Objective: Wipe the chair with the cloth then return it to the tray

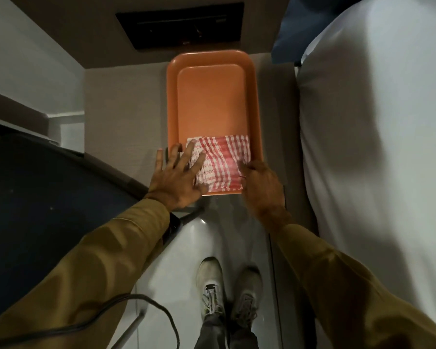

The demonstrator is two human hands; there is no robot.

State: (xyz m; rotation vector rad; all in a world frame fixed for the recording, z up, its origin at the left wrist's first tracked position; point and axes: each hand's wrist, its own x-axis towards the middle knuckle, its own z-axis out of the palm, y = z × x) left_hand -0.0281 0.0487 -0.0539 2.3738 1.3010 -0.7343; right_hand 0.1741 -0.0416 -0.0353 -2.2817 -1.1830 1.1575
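Observation:
A folded red-and-white checked cloth (220,162) lies in the near end of an orange tray (212,96) on a small bedside surface. My left hand (176,175) is spread flat, fingers apart, resting on the cloth's left edge and the tray rim. At the cloth's near right corner my right hand (261,182) has its fingers curled and touching the cloth; whether it pinches the fabric is unclear. The dark round seat of the chair (48,197) sits at lower left, beside my left arm.
A white bed (375,134) fills the right side. A dark panel (180,25) sits on the wall beyond the tray. A black cable (146,302) loops over the floor at bottom left. My two shoes (227,290) stand on the pale floor below.

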